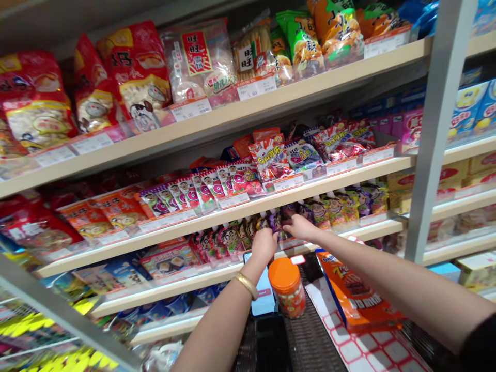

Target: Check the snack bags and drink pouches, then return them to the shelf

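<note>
My left hand, with a gold bangle on its wrist, reaches to the row of spouted pouches on a lower shelf. Its fingers curl away from me, mostly hidden behind the hand, close to a yellow pouch. Just right of it, my right hand has its fingers closed at a purple spouted pouch. Below the hands stand an orange-lidded jar and a lit phone screen. An orange snack bag lies under my right forearm.
A dark woven basket sits below me, with a white-and-red grid-patterned package in it. Upper shelves hold red snack bags and gummy packets. A grey upright post stands right; another stands lower left.
</note>
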Demonstrator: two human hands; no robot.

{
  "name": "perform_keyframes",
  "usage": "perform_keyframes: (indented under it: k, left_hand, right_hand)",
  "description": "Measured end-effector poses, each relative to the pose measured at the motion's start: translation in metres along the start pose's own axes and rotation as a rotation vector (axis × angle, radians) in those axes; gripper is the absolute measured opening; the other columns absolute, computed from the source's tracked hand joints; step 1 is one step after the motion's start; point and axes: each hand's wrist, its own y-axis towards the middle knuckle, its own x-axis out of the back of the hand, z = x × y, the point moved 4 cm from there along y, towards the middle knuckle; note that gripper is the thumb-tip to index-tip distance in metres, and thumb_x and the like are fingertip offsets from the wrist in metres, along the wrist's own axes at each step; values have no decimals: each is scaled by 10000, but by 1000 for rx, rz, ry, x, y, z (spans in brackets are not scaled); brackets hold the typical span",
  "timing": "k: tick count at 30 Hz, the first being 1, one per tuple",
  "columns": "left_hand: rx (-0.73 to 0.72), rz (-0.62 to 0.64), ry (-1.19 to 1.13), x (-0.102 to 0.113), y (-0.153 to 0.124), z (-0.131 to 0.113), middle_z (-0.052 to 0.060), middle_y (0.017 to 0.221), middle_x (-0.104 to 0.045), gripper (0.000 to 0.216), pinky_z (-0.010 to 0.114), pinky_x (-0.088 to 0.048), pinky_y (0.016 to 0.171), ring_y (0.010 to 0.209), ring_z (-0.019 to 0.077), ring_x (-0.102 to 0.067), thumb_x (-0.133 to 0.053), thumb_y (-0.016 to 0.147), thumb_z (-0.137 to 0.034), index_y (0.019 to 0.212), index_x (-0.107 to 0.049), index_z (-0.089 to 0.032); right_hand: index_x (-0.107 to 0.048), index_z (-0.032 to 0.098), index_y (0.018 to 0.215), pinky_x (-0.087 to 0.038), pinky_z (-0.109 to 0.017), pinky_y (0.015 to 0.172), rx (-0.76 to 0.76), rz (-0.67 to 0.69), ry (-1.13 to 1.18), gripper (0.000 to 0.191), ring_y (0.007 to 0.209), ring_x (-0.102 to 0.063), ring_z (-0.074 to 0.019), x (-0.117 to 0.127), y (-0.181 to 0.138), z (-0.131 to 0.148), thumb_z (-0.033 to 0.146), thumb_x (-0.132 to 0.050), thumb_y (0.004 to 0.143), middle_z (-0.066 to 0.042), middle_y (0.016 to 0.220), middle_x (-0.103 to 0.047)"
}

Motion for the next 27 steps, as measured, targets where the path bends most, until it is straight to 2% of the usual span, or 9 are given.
perform_keyframes:
  k: [4, 7, 11, 15, 18, 21, 23, 25, 27]
  left_hand:
    - [-9, -7, -1, 1, -2, -1, 185, 899, -760, 310, 338, -499, 808, 911, 281, -714, -503, 912, -289, 819, -766, -153]
    - [-83, 11, -50, 0, -3, -3, 131, 889, -771, 321, 300, -485, 808, 891, 237, -709, -487, 918, -304, 811, -766, -185]
    - [-164, 79, -136, -8, 3, -5, 48, 893, -781, 319, 240, -474, 785, 861, 173, -702, -456, 922, -247, 828, -760, -224]
    - [-121, 98, -187, -16, 14, -4, 104, 955, -777, 337, 280, -485, 825, 909, 208, -705, -420, 915, -187, 891, -756, -178]
    - [-95, 108, -237, -19, 21, -6, 138, 1077, -753, 325, 294, -480, 888, 1006, 225, -693, -439, 887, -143, 1034, -729, -152]
    - [-81, 115, -308, -22, 24, -7, 169, 1146, -727, 355, 319, -480, 931, 1061, 244, -678, -458, 859, -117, 1128, -689, -110]
    - [-88, 118, -372, -24, 26, -8, 152, 1160, -727, 368, 326, -480, 956, 1083, 241, -671, -456, 850, -104, 1134, -690, -119]
    - [-107, 117, -449, -25, 27, -10, 106, 1176, -729, 388, 316, -473, 987, 1117, 218, -659, -440, 849, -90, 1130, -699, -160]
    - [-117, 107, -534, -25, 29, -12, 76, 1209, -718, 423, 302, -462, 1019, 1161, 192, -640, -420, 846, -71, 1145, -697, -183]
  right_hand:
    - [-719, 158, 1073, -507, -266, 846, 40, 122, -86, 230, 1010, -711, -248, -10, -1, -5, 187, -648, 856, -123, 1037, -765]
    - [-732, 129, 1001, -504, -325, 901, 27, 174, -158, 174, 1028, -700, -258, -17, -5, -7, 217, -627, 893, -151, 1053, -752]
    - [-667, 136, 1067, -536, -414, 893, -30, 203, -217, 263, 986, -679, -208, -25, -4, -10, 358, -588, 949, -91, 1080, -705]
    - [-607, 167, 1184, -552, -409, 866, -48, 223, -223, 300, 1016, -644, -209, -31, 3, -12, 348, -601, 945, -87, 1195, -632]
    - [-594, 171, 1203, -555, -420, 861, -19, 234, -201, 313, 1020, -641, -211, -34, 7, -12, 347, -602, 944, -83, 1212, -622]
    - [-646, 158, 1134, -543, -384, 881, 23, 187, -168, 234, 994, -666, -212, -30, 5, -11, 272, -613, 933, -95, 1122, -681]
    - [-678, 153, 1116, -513, -342, 929, 46, 101, -147, 219, 1023, -676, -227, -23, 0, -10, 180, -562, 932, -124, 1087, -714]
    - [-648, 139, 1208, -461, -319, 1006, 64, -14, -132, 322, 1132, -639, -238, -12, -6, -8, 131, -470, 940, -150, 1191, -688]
    - [-559, 111, 1328, -407, -332, 1072, 73, -121, -125, 406, 1248, -564, -244, -3, -13, -6, 132, -409, 951, -164, 1340, -600]
